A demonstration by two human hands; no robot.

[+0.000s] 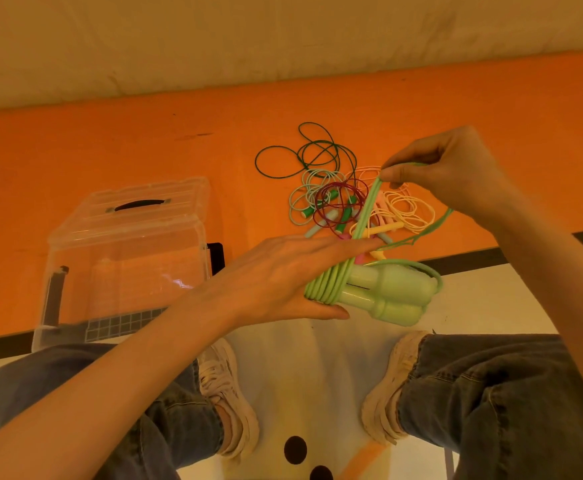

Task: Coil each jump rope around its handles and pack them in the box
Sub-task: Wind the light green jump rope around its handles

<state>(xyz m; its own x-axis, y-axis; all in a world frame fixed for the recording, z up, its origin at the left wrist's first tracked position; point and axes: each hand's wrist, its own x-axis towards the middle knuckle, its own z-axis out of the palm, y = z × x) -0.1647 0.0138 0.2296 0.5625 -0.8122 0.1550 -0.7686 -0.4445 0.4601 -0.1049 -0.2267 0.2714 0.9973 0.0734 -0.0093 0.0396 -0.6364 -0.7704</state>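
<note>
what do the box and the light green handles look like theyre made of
Box: clear hard plastic, likely; the orange floor shows through its glossy walls. Light green handles: smooth moulded plastic by the look, with soft highlights on rounded ends.

No readable text, brand or number anywhere; grid-pattern label (123,328) on clear box (127,258) shows no legible characters.

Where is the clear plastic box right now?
In the head view, the clear plastic box sits on the orange mat at the left, beside the left hand and left of the tangled rope pile.
</note>
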